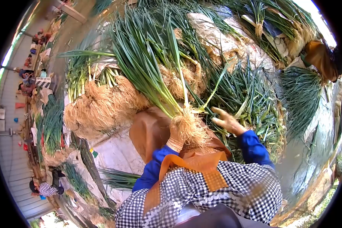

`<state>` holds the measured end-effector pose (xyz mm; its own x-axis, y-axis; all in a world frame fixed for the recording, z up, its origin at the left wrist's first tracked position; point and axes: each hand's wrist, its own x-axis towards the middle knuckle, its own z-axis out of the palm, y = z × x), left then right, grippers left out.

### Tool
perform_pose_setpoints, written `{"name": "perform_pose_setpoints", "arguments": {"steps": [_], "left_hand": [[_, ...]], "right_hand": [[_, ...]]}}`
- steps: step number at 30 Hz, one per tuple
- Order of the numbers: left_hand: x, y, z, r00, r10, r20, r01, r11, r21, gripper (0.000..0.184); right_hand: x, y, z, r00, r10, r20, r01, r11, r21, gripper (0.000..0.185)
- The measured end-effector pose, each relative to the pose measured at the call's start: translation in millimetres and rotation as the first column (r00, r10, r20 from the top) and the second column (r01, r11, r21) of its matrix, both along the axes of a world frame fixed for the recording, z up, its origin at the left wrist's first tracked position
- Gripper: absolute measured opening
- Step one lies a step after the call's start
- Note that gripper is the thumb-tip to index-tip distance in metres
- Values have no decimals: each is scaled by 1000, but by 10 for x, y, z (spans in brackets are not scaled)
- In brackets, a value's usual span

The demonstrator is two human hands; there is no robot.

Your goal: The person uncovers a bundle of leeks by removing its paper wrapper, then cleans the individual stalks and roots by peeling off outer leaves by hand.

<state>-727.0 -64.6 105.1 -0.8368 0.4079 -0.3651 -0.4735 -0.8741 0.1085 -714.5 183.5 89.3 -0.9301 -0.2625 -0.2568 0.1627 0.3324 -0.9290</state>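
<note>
Pale sheeting (119, 152) covers the ground at near left, with leafy greens (119, 178) lying on it. Next comes the person's lap, under a brown cover (150, 131). Over it, the left hand (175, 141) grips a bunch of long green stalks (165, 97) near its tangled roots (190, 127), which partly hide the fingers. A few stalks splay to the right. The right hand (227, 121) is open and holds nothing, its fingers just beside the bunch.

Beyond, at left, bundles (102, 95) lie gathered with their roots together; at right, a loose heap of leaves (250, 102) looks unsorted, so the gathering seems only partly done. No box or basket shows around the hands; a crumpled pale sack (211, 34) lies farther off, its contents unclear. At far left, other people (26, 81) sit in a row, too small to read.
</note>
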Motion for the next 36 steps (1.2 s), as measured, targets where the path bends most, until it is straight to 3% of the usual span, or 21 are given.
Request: {"name": "perform_pose_setpoints", "arguments": {"steps": [2, 4, 5, 6, 9, 12, 13, 14, 16, 18, 20, 21, 22, 23, 24, 26, 27, 29, 31, 34, 36], "left_hand": [[36, 7, 10, 1000, -6, 17, 6, 1000, -11, 35], [70, -92, -261, 995, -29, -96, 20, 996, -88, 34], [48, -51, 24, 990, -78, -120, 75, 997, -35, 37], [66, -96, -55, 989, -74, -125, 70, 997, -40, 37], [83, -123, 3, 993, -119, 5, 118, 983, -142, 40], [84, -226, -136, 979, -205, -10, 201, 966, -162, 41], [67, -222, -87, 962, -269, -50, 267, 963, -40, 39], [75, -222, -49, 957, -288, -21, 287, 956, -67, 38], [154, -370, -527, 945, -280, -167, 299, 949, 101, 38], [151, -402, -341, 952, -281, -122, 282, 959, -9, 39], [134, -434, -254, 955, -280, -102, 275, 959, -62, 39], [123, -441, -242, 955, -280, -98, 274, 959, -76, 39], [102, -423, -224, 954, -281, -103, 273, 958, -87, 39], [96, -411, -212, 954, -282, -106, 272, 958, -93, 40], [85, -409, -196, 951, -289, -106, 279, 955, -96, 40], [83, -410, -185, 948, -302, -104, 291, 950, -110, 41], [83, -419, -218, 950, -295, -101, 282, 951, -129, 41], [86, -478, -242, 951, -293, -102, 272, 946, -176, 42], [66, -568, -220, 956, -274, -100, 245, 941, -235, 42], [73, -619, -185, 965, -241, -101, 198, 926, -322, 44], [96, -575, -153, 968, -215, -130, 153, 915, -372, 45]], "right_hand": [[-243, -487, 186, 982, -56, 178, 126, 901, -414, 58], [-382, -715, 150, 989, -111, 101, 148, 840, -522, 49], [-474, -789, 342, 992, -79, 102, 124, 797, -591, 38], [-506, -837, 321, 972, -30, 234, 190, 683, -705, 27], [-553, -844, 193, 986, -58, 156, 119, 900, -420, 16], [-498, -836, 440, 976, -82, -200, 92, 995, 43, 17], [-461, -864, 517, 973, -213, 92, 229, 944, -236, 17], [-450, -841, 589, 945, -320, -71, 316, 947, -51, 15], [-498, -578, 262, 848, -526, -67, 522, 850, -68, 19], [-565, -31, 7, 736, -670, -99, 677, 730, 98, 26], [-477, 627, -286, 881, -318, -351, 473, 560, 680, 39], [-417, 872, -448, 982, -188, -11, 100, 473, 875, 45], [-396, 1015, -535, 930, -109, 351, -301, 322, 898, 54], [-363, 987, -299, 860, 176, 479, -508, 209, 836, 64], [-569, 824, -202, 892, 144, 429, -449, 167, 878, 62], [-1131, 310, 118, 994, 106, 31, -68, 362, 930, 47], [-1454, 101, 202, 968, 134, -210, 100, 564, 820, 43], [-2103, -304, 130, 848, 128, -515, 329, 634, 700, 31], [-2816, -595, -233, 918, 156, -364, 240, 512, 825, 30], [-3047, -796, -198, 950, 211, -230, 96, 505, 858, 30], [-2799, -826, 255, 958, 275, -78, -61, 464, 883, 27]]}}
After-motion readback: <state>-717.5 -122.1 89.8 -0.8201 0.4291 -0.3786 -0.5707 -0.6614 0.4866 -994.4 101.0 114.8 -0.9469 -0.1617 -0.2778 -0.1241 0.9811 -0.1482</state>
